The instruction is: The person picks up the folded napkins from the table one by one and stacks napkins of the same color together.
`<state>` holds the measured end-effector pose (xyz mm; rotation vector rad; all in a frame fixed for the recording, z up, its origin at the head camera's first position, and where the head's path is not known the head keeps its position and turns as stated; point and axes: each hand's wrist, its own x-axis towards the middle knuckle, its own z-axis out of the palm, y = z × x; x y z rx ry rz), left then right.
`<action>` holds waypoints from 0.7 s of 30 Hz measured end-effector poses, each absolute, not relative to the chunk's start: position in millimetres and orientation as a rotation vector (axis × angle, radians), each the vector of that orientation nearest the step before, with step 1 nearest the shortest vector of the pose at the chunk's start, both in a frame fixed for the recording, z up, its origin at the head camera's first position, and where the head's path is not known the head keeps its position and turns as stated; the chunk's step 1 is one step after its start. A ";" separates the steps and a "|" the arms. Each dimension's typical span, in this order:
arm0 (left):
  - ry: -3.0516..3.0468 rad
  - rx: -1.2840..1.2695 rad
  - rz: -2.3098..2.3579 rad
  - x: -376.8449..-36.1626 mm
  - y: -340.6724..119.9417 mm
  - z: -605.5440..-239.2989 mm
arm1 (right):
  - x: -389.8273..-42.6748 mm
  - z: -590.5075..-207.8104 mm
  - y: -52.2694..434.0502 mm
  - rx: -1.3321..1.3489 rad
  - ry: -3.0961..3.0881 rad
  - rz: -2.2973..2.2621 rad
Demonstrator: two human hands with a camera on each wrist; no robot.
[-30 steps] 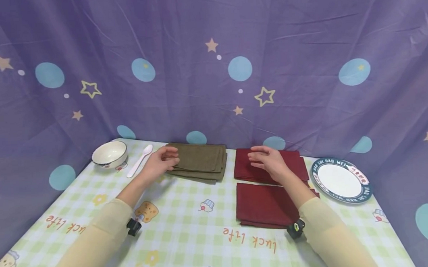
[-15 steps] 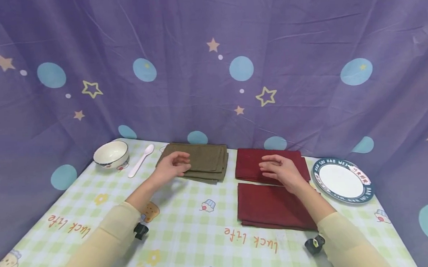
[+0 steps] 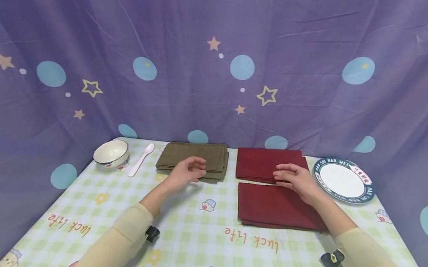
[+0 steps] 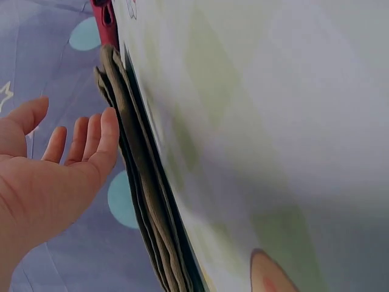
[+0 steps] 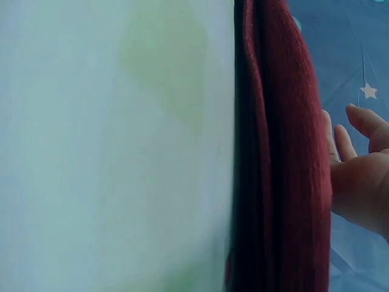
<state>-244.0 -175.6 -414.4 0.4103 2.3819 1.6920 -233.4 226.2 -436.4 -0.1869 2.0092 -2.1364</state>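
Observation:
A stack of olive-brown folded cloths (image 3: 197,158) (image 4: 146,201) lies at the back of the table. My left hand (image 3: 188,172) (image 4: 48,170) hovers over its near edge with relaxed fingers, holding nothing. Two dark red folded cloths lie to the right: a far one (image 3: 262,163) and a near one (image 3: 272,205) (image 5: 285,158). My right hand (image 3: 298,179) (image 5: 358,176) rests over the gap between them, fingers loosely curved, gripping nothing.
A white bowl (image 3: 111,153) and a white spoon (image 3: 140,160) sit at the back left. A blue-rimmed white plate (image 3: 343,181) lies at the right. A green checked tablecloth (image 3: 190,231) covers the table; a purple star-printed curtain (image 3: 210,61) hangs behind.
Both hands have drawn back toward me and slightly rightward: the left from the olive stack's left end to its near edge, the right from the far red cloth toward the near one.

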 end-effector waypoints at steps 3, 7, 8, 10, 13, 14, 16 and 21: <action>2.353 0.400 1.692 -243.2 -168.6 -414.2 | -229.9 -436.4 232.7 -0.175 2.022 -2.110; 2.315 0.406 1.689 -241.8 -160.5 -413.3 | -224.5 -435.1 240.2 -0.166 2.033 -2.090; 2.306 0.407 1.690 -241.5 -158.8 -413.4 | -223.1 -434.6 241.8 -0.164 2.029 -2.089; 2.287 0.419 1.684 -240.1 -156.1 -413.2 | -220.3 -433.5 244.9 -0.160 2.024 -2.087; 2.266 0.425 1.678 -239.5 -152.4 -414.8 | -216.9 -432.6 249.5 -0.146 2.014 -2.091; 2.260 0.428 1.678 -240.0 -151.1 -416.1 | -216.1 -432.7 251.7 -0.145 2.014 -2.087; 2.256 0.431 1.672 -240.6 -148.0 -417.7 | -214.1 -433.2 256.1 -0.142 2.022 -2.083; 2.252 0.423 1.661 -241.3 -139.3 -421.4 | -208.3 -433.9 267.1 -0.115 2.026 -2.097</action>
